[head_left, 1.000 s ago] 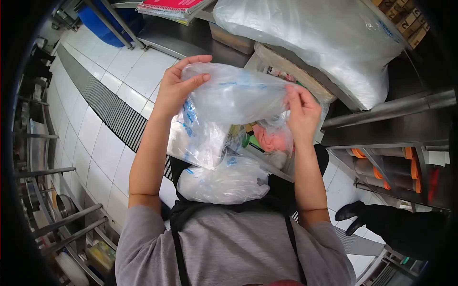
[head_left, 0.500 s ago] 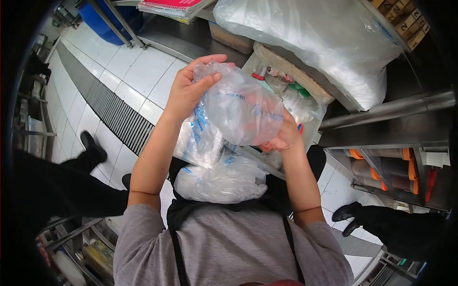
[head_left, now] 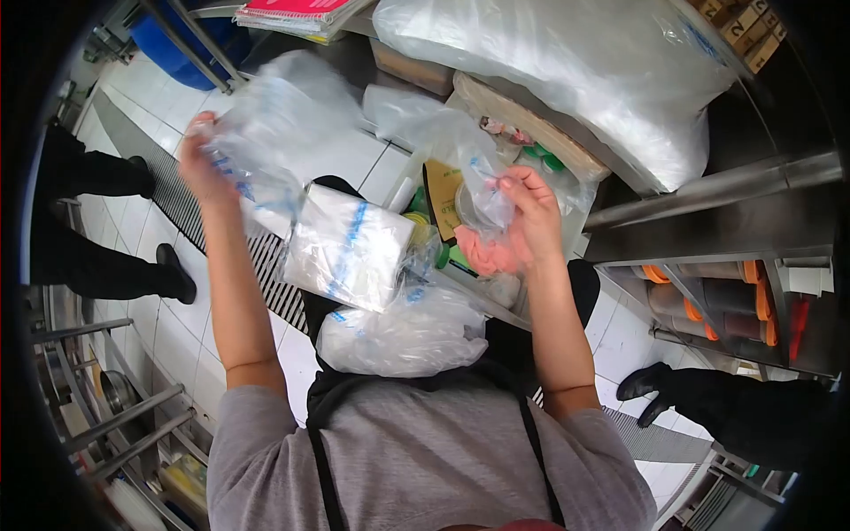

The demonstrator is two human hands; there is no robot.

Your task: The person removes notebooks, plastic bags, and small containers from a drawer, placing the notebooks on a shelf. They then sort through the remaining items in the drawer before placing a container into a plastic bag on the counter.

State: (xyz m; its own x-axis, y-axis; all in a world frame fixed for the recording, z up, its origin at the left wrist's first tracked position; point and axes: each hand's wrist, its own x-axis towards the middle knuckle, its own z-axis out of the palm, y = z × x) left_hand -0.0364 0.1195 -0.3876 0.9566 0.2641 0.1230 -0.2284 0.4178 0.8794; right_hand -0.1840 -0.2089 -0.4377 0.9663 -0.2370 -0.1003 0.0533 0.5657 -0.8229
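Observation:
My left hand point(head_left: 200, 168), smeared by motion, is out to the left, closed on clear plastic bags point(head_left: 288, 111) with blue print that flare upward. In my right hand point(head_left: 536, 208), thumb and fingers pinch another clear plastic bag point(head_left: 429, 119), which trails up and left over the bin. On my lap rest a folded stack of clear bags point(head_left: 345, 248) with a blue printed stripe and a crumpled bundle of bags point(head_left: 403, 343). Below the right hand, a crumpled pink item point(head_left: 485, 253) lies in the bin.
A light-coloured bin point(head_left: 580, 217) before me holds mixed packaging and green-lidded items. Above it, a large plastic-wrapped sack point(head_left: 567, 80) leans on a metal shelf. A blue barrel point(head_left: 181, 44) stands upper left. Other people's legs show at left point(head_left: 106, 217) and right point(head_left: 708, 416).
My hands have moved apart, the left going far left with bags, the right keeping one bag. The stack on my lap and the bin's contents have come into view.

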